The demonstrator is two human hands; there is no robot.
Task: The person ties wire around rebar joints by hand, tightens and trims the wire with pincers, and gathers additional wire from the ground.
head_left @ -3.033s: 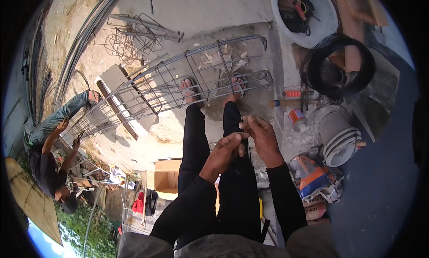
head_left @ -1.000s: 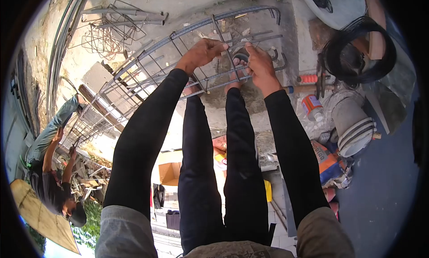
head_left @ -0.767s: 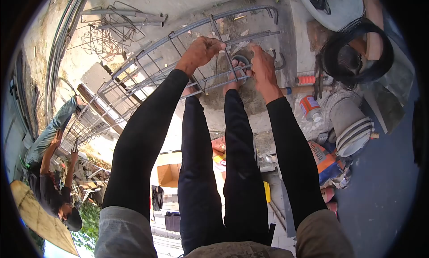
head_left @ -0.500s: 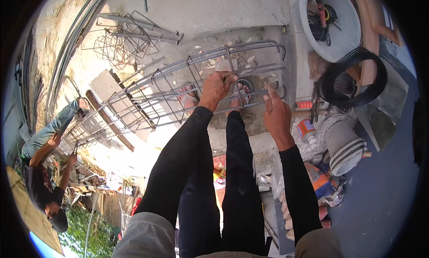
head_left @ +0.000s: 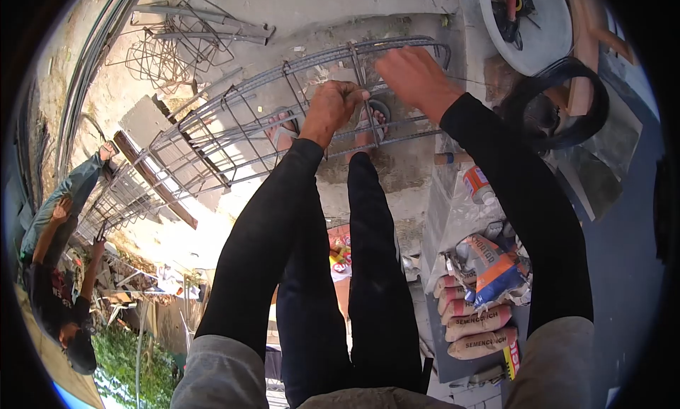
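Left hand (head_left: 331, 113) pinched narrow at metal cage (head_left: 285, 69); right hand (head_left: 416, 77) by it, grip unclear. Near-right bag (head_left: 489, 276) reads "MORTAR".

Strong daylight floods the left, burning the ground (head_left: 214, 222) beside the rebar cage (head_left: 292, 83) almost to white, while the blue-grey surface (head_left: 620, 281) on the right lies in duller, more even shade. The black sleeves (head_left: 262, 246) swallow most detail. The right hand (head_left: 416, 81) looks softer than the left hand (head_left: 329, 113), slightly smeared. Long straight lines bow outward, and a black rim rounds off every corner, fringed bluish at near left
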